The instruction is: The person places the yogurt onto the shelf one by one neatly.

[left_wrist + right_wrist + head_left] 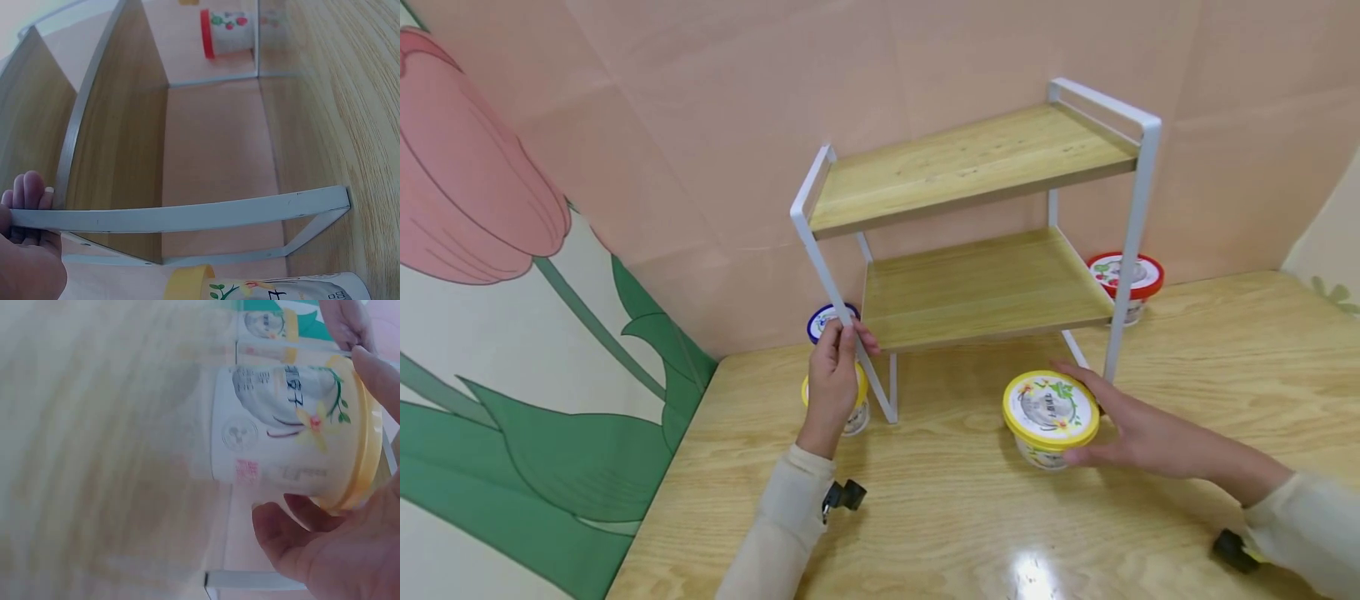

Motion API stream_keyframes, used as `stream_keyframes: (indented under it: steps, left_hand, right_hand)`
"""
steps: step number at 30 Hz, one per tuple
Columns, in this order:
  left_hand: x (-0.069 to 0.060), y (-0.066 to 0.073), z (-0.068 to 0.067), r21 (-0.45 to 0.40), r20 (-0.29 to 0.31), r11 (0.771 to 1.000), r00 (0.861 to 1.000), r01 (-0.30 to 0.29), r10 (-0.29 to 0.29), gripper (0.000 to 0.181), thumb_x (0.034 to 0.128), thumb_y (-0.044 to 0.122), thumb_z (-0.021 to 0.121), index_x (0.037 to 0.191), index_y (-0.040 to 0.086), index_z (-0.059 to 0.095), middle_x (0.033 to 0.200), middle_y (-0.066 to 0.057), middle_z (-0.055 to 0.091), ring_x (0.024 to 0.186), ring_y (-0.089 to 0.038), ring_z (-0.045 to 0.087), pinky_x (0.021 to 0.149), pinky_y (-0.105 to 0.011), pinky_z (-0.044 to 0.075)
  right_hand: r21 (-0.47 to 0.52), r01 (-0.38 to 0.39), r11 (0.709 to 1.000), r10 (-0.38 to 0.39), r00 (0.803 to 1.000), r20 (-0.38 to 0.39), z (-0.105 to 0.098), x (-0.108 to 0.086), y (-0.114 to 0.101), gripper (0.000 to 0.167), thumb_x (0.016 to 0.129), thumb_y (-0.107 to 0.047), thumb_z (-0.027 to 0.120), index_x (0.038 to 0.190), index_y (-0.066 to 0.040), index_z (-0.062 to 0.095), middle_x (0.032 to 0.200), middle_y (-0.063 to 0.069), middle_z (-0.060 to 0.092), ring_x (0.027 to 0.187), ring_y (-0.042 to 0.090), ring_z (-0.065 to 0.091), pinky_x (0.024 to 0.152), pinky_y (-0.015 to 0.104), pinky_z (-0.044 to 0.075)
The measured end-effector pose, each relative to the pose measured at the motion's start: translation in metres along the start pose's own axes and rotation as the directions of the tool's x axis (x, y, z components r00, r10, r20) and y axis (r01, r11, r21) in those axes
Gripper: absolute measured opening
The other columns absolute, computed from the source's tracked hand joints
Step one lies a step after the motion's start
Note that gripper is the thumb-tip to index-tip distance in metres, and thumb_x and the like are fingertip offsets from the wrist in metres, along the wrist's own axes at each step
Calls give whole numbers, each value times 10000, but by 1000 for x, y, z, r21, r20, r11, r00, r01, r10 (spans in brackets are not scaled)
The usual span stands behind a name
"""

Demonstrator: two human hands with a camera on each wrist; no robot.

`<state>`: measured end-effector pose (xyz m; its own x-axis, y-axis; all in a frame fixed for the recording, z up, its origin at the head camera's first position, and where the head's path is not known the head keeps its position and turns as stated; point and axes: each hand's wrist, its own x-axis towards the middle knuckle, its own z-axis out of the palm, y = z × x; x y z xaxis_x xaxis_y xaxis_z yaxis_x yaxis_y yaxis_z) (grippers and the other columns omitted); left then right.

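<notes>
Two yellow-lidded tubs (1048,417), one red-lidded tub (1138,292) and one blue-lidded tub (826,322) are counted, four in all. One rack (1131,225), fitted with two wooden shelves (985,287), is seen on one table (955,500). One left hand (832,379) and one right hand (1123,429) are shown, and two small black devices (852,495) are noted at the wrists.

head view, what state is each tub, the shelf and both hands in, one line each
Front yellow-lidded tub: upright, lid on, gripped
Left yellow-lidded tub: upright, lid on, partly hidden
Blue-lidded tub: lid on, mostly hidden
Red-lidded tub: upright, lid on, partly hidden
Shelf: standing upright
Left hand: gripping the shelf's frame
Right hand: gripping the front yellow-lidded tub
</notes>
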<state>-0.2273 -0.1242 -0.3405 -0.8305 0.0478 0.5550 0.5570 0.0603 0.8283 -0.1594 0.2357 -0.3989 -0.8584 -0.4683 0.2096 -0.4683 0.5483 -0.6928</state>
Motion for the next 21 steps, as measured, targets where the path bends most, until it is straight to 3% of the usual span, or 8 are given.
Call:
stream_keyframes:
  steps: [4,9,17,21]
  left_hand:
    - [0,0,-1,-3,-2,1000,1000,1,-1,300,1087,143,358,1049,-109,516,909,-161,606,796,-84,641,792,-418,616]
    - [0,0,0,-11,9,1000,1000,-7,7,306,1087,149,356,1059,-114,508,910,-104,600,807,-82,636,778,-271,606]
    - [1,0,0,-16,19,1000,1000,-11,11,304,1089,143,342,1059,-111,506,932,-214,585,813,-80,630,778,-247,600]
    - [0,-1,0,-13,21,1000,1000,-10,10,304,1089,148,349,1057,-112,504,938,-254,580,818,-79,632,784,-238,597]
  right_hand:
    - [29,-39,999,39,999,-5,4,2,1,1023,787,-315,851,1563,-271,185,1440,80,467,1219,-53,410,910,136,424]
    - [108,-50,993,49,999,11,8,4,4,982,812,-213,830,1557,-212,189,1414,99,476,1153,-85,442,842,188,467]
    - [182,-41,982,40,999,13,10,5,7,963,809,-151,821,1547,-169,202,1367,87,486,1137,-70,469,838,184,477]
    - [195,-76,978,71,997,35,9,5,8,973,812,-166,820,1549,-149,186,1384,125,480,1188,96,505,830,231,493]
